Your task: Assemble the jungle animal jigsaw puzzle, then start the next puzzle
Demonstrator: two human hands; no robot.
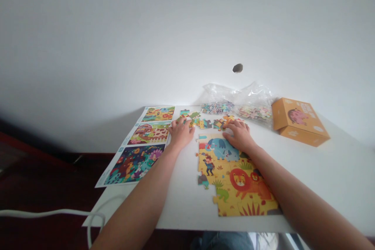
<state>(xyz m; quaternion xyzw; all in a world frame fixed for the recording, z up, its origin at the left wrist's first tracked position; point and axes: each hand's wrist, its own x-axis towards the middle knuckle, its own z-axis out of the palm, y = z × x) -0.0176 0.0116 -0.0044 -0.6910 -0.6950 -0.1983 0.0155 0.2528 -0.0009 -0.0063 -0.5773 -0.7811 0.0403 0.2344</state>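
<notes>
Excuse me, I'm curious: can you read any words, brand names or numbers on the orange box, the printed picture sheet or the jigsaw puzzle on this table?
None can be read: the marks on the orange cardboard box and along the edge of the glossy printed picture sheet are too small and blurred, and the colourful animal jigsaw puzzle shows no legible text.

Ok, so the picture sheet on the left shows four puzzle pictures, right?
Not quite: the picture sheet on the left shows three puzzle pictures, not four, as the head view shows.
</notes>
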